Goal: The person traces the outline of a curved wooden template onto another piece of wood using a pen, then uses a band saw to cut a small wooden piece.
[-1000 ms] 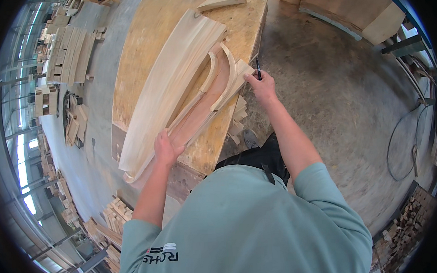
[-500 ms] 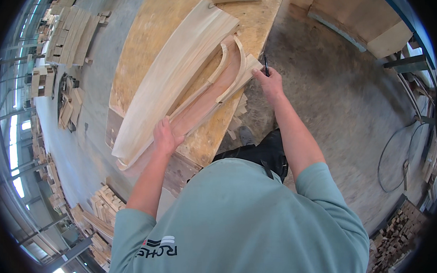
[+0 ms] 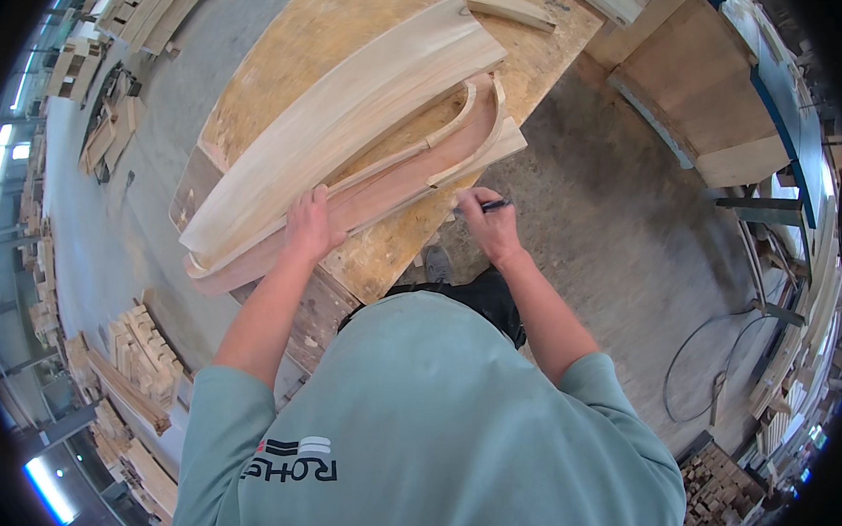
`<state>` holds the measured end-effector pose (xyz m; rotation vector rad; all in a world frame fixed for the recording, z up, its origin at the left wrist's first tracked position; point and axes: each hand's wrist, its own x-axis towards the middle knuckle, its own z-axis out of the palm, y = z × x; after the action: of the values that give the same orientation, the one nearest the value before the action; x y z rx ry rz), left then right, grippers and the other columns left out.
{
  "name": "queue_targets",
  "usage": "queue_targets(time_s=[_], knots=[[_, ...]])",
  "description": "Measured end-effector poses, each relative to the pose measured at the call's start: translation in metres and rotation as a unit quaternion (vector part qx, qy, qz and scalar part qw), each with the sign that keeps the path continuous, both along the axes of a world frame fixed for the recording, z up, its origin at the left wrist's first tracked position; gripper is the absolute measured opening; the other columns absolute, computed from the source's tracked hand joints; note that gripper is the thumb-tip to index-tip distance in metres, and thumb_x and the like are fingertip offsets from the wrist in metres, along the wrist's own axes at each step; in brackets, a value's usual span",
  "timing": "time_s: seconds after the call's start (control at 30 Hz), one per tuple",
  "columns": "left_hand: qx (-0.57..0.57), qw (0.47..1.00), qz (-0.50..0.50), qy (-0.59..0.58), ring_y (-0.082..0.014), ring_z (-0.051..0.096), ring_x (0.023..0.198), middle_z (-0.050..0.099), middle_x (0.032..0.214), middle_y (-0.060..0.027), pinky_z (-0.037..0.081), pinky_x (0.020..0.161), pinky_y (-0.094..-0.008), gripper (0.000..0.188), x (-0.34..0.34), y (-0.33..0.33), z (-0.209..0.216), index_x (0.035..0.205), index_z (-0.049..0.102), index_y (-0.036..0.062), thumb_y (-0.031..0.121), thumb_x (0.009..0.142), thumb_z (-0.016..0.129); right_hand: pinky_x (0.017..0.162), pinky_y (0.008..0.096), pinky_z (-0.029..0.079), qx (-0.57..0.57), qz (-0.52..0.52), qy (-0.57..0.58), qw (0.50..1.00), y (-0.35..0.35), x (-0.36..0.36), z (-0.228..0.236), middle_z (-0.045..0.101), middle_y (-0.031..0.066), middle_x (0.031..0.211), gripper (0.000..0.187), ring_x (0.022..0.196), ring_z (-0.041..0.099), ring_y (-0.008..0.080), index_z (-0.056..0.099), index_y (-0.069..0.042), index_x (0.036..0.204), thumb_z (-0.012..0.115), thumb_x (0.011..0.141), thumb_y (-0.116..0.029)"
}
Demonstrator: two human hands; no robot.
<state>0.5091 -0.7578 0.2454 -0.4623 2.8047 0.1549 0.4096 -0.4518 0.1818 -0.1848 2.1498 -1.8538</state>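
Observation:
A long pinkish board [image 3: 368,203] with a curved, raised pale rim [image 3: 496,116] lies slantwise on the worn wooden tabletop [image 3: 282,61]. My left hand [image 3: 312,229] rests on its middle, fingers lying forward and thumb spread to the side. Beside it, on the far side, stretches a broad pale wooden panel [image 3: 337,120]. A pale wood piece [image 3: 501,150] shows along the near right edge of the pinkish board. My right hand [image 3: 492,231] is closed around a dark pen [image 3: 496,205], just off the table's near edge and apart from the boards.
A short curved wood piece [image 3: 513,12] lies at the table's far end. Right of the table stands a large wooden panel structure [image 3: 692,73]. Timber stacks [image 3: 145,354] are on the left floor, and a cable loop [image 3: 670,378] lies at right. My shoe [image 3: 437,264] is below the table edge.
My right hand, with the pen, has left the pale wood at the board's right end and come nearer my body. My left hand stays on the pinkish board. The view has turned.

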Motion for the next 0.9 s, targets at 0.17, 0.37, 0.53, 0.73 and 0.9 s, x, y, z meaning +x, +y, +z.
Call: queue_targets(time_s=[0.17,0.37,0.53,0.73,0.9], knots=[[0.005,0.999,-0.017,0.047,-0.0403,0.053,0.122,0.057,0.126,-0.0219,0.043,0.107,-0.0484,0.092,0.004,-0.003,-0.006,0.138,0.046,0.0001,0.02,0.061,0.092,0.083,0.0415,0.055,0.061,0.068,0.202,0.975,-0.017,0.004,0.005,0.071,0.0193,0.098,0.018,0.09,0.068,0.0368,0.073,-0.002,0.106,0.071,0.089,-0.007],[0.001,1.0,-0.003,0.021,-0.0399,0.053,0.123,0.056,0.127,-0.0212,0.043,0.107,-0.0481,0.093,0.001,-0.003,-0.007,0.139,0.045,0.0016,0.02,0.061,0.092,0.082,0.0427,0.055,0.089,0.079,0.227,0.967,-0.029,-0.002,0.006,0.071,0.0182,0.096,0.018,0.091,0.067,0.0375,0.072,-0.002,0.105,0.069,0.088,-0.006],[-0.009,1.0,-0.006,0.023,-0.0389,0.052,0.123,0.056,0.128,-0.0202,0.043,0.107,-0.0486,0.092,0.004,-0.002,-0.008,0.137,0.045,0.0021,0.021,0.061,0.092,0.079,0.0469,0.054,0.144,0.131,0.22,0.956,-0.035,-0.011,0.012,0.07,0.0201,0.095,0.013,0.09,0.066,0.0399,0.071,-0.001,0.097,0.066,0.088,-0.007],[-0.007,1.0,-0.005,0.0,-0.0374,0.053,0.123,0.056,0.13,-0.0189,0.043,0.106,-0.0485,0.086,-0.003,0.001,-0.003,0.136,0.045,0.0039,0.022,0.065,0.091,0.078,0.0484,0.056,0.325,0.238,0.12,0.907,-0.026,-0.028,0.012,0.071,0.0217,0.086,0.015,0.086,0.068,0.0428,0.072,0.001,0.091,0.066,0.086,-0.012],[-0.012,1.0,-0.001,-0.001,-0.0387,0.053,0.123,0.057,0.128,-0.0199,0.044,0.106,-0.0482,0.086,0.004,0.001,-0.006,0.135,0.046,0.0024,0.023,0.064,0.091,0.081,0.0433,0.057,0.184,0.165,0.063,0.967,0.0,-0.003,0.004,0.073,0.0228,0.088,0.021,0.085,0.071,0.0386,0.074,0.001,0.097,0.069,0.088,-0.017]])
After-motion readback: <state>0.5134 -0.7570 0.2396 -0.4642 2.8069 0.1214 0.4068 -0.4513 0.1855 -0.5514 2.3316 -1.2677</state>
